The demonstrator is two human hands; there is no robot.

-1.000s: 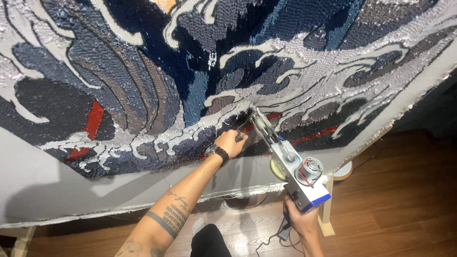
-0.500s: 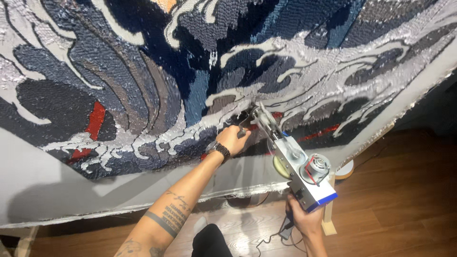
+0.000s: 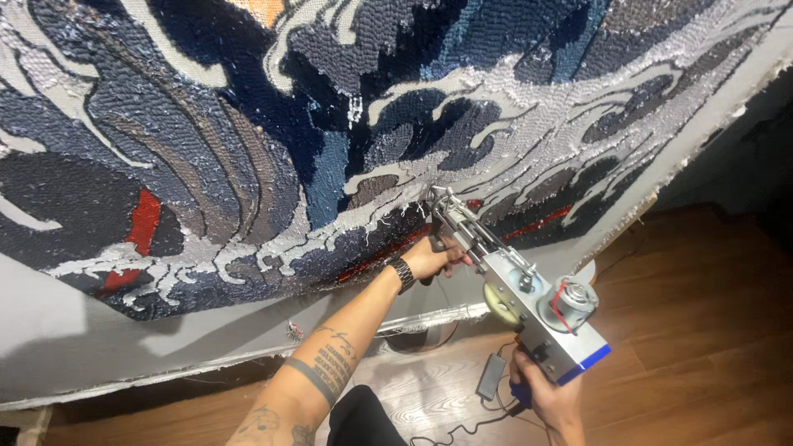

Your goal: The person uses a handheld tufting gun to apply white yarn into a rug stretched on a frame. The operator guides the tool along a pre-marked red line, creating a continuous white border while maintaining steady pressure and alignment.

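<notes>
A metal tufting gun [image 3: 516, 289] with a small motor and a blue edge points up at a large stretched cloth [image 3: 330, 140] tufted with dark blue, grey and white waves. Its needle tip touches the cloth beside a patch of red yarn [image 3: 537, 225]. My left hand [image 3: 434, 258], a dark watch on the wrist, grips the gun's front handle close to the cloth. My right hand [image 3: 547, 396] holds the rear grip below the motor.
Bare grey backing cloth [image 3: 74, 339] runs along the lower left below the tufted area. A wooden floor [image 3: 686, 330] lies beneath, with a black cable and a small power adapter [image 3: 489, 377] on it. The frame's edge [image 3: 710, 132] slants at the right.
The gun's tip and my left hand have shifted slightly along the cloth near the red strip. Both hands keep the same grips.
</notes>
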